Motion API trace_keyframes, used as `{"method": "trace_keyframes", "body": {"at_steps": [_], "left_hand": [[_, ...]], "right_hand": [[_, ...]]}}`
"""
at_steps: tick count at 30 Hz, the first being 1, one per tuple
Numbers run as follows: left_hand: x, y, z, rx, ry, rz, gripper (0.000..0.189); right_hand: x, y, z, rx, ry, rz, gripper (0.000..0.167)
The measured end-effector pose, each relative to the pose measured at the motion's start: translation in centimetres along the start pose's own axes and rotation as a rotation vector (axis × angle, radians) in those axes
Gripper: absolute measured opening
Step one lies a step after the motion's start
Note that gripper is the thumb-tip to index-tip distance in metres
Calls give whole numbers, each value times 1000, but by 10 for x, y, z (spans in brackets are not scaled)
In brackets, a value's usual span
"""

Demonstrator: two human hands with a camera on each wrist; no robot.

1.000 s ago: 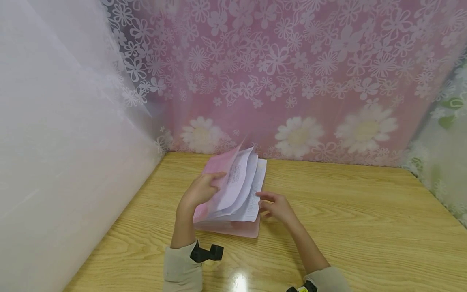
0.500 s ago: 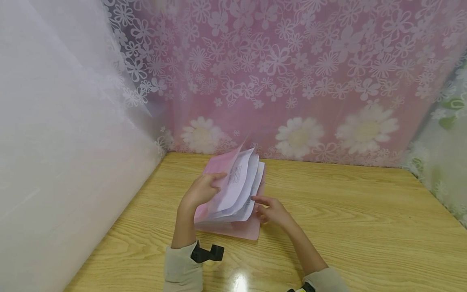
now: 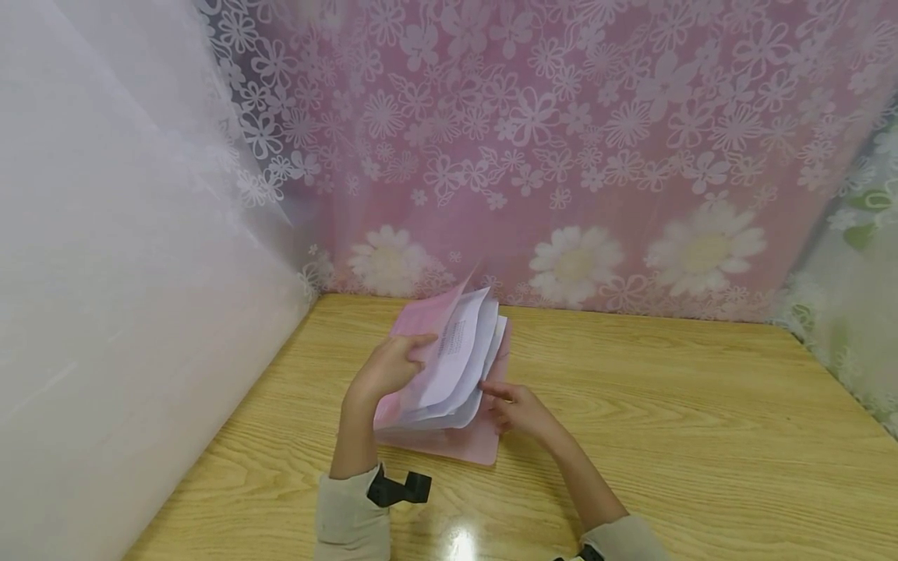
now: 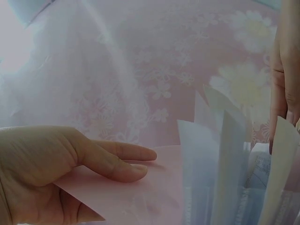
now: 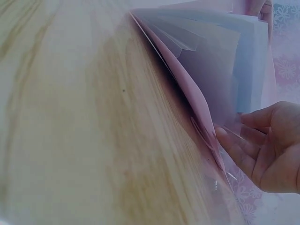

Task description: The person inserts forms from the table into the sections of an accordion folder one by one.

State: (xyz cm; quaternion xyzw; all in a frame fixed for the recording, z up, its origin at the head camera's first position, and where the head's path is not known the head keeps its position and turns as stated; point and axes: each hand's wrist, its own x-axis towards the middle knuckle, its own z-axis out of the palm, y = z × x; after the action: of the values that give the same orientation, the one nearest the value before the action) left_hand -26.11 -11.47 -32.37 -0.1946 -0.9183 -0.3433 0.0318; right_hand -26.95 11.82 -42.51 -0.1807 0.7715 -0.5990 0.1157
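A pink folder (image 3: 473,440) lies on the table with its front cover (image 3: 421,315) lifted to the left. Several printed sheets (image 3: 456,343), seemingly in clear sleeves (image 5: 206,61), stand fanned between its covers. My left hand (image 3: 386,366) pinches the lifted cover; in the left wrist view, its thumb and forefinger lie on one side of the cover and other fingers show beneath. At the right edge of the sheets is my right hand (image 3: 519,409). Its fingers are extended and spread, with fingertips touching the sheets' edge above the pink back cover (image 5: 197,103).
The folder rests on a wood-grain table (image 3: 666,413). A pink flowered curtain (image 3: 561,140) hangs behind the table, and a whitish sheet (image 3: 126,273) borders it at left. A black wrist strap (image 3: 400,488) is on the left sleeve.
My right hand has moved slightly left and down, and the rear sheets have shifted left with it, baring more of the pink back cover. The left hand stays nearly still on the front cover.
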Motion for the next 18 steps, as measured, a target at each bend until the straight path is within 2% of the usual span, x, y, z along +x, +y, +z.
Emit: {"method": "trace_keyframes", "body": {"at_steps": [4, 5, 7, 10, 11, 12, 15, 18], "left_hand": [[0, 0, 0, -12, -10, -6, 47], [0, 0, 0, -12, -9, -4, 47], [0, 1, 1, -16, -12, -3, 47], [0, 0, 2, -21, -16, -8, 47], [0, 0, 2, -22, -15, -8, 47], [0, 0, 2, -25, -16, -11, 47], [0, 0, 3, -27, -14, -3, 46], [1, 2, 5, -17, -5, 14, 46]], "right_hand": [[1, 6, -2, 1, -22, -40, 38], [5, 17, -5, 16, -42, -83, 38], [6, 20, -6, 26, -58, -108, 40], [4, 17, -6, 33, -49, -92, 41], [4, 15, -6, 29, -34, -82, 40], [-1, 3, -4, 17, 5, -30, 39], [-1, -2, -6, 39, 102, 26, 34], [1, -1, -12, 75, 200, 30, 32]]}}
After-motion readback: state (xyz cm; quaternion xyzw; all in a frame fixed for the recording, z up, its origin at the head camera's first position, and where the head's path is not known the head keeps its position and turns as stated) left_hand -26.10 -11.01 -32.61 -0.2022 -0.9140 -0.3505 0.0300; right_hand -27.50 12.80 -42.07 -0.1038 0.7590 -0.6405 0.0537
